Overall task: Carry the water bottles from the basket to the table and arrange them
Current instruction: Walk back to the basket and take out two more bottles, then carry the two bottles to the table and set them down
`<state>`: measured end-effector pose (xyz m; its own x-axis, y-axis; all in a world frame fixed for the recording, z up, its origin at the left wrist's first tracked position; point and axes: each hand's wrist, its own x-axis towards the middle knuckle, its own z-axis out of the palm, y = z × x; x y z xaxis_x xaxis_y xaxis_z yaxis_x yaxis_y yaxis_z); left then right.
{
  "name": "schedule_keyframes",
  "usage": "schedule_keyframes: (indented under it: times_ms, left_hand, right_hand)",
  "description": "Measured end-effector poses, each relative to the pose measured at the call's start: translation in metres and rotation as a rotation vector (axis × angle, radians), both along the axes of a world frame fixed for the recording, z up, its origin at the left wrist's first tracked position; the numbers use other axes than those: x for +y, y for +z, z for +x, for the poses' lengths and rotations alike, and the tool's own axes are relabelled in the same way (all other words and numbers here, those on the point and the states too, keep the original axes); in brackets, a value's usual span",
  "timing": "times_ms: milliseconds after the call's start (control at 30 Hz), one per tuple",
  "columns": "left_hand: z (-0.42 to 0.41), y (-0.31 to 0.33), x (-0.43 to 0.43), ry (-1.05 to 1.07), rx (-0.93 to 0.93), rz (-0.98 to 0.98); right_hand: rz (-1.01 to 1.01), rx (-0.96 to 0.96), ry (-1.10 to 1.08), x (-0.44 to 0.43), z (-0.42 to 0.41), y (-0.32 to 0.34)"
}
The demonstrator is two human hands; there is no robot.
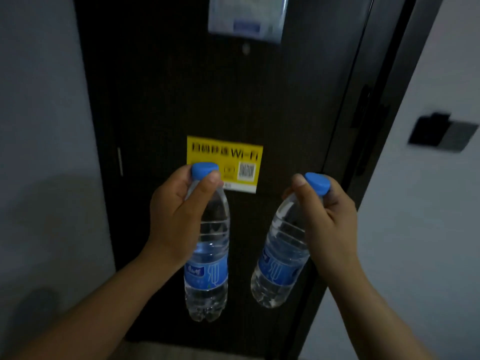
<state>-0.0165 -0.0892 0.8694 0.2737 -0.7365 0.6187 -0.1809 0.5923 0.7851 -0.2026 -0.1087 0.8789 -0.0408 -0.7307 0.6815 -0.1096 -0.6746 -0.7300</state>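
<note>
The left hand (179,216) and the right hand (327,219) are both raised in front of the body, well apart from each other, and each grasps one water bottle by the neck, with thumb and fingers curled round it just below the cap.

Beyond both hands stands a dark door (168,87), filling the space between them and reaching far above them. A pale wall (39,113) runs outward of the left hand, and another pale wall panel (428,242) lies outward of the right hand.

The left bottle (207,258) hangs below the left hand, close to upright, base down, its blue label level with the wrist. The right bottle (281,255) hangs from the right hand at a tilt, with its base swung in toward the left hand and its top leaning outward. The two bottles are near each other but do not touch. Both are clear and hold water.

A yellow Wi-Fi sticker (233,152) sits on the door just above and between the hands; the left hand's thumb overlaps its lower corner. A blurred white notice (246,16) is fixed high above the hands. A dark switch plate (441,132) sits on the wall above and outward of the right hand.

A blue cap (204,169) tops the left bottle above the fingers, and a second blue cap (318,183) tops the right bottle.
</note>
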Motion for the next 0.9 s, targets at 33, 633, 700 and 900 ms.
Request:
schedule_keyframes:
  times_ms: [33, 633, 700, 900]
  left_hand:
    - [0.002, 0.029, 0.004, 0.005, -0.014, -0.026]
    - [0.033, 0.277, 0.118, 0.138, -0.105, -0.147]
    - [0.03, 0.28, 0.122, 0.186, -0.109, -0.141]
    - [0.021, 0.277, 0.132, 0.398, -0.041, -0.176]
  right_hand:
    - [-0.022, 0.008, 0.01, 0.003, 0.003, 0.028]
    - [-0.131, -0.053, 0.302, 0.065, 0.033, 0.257]
    - [-0.099, -0.068, 0.391, 0.061, 0.037, 0.259]
    - [-0.086, -0.073, 0.666, 0.043, 0.054, 0.265]
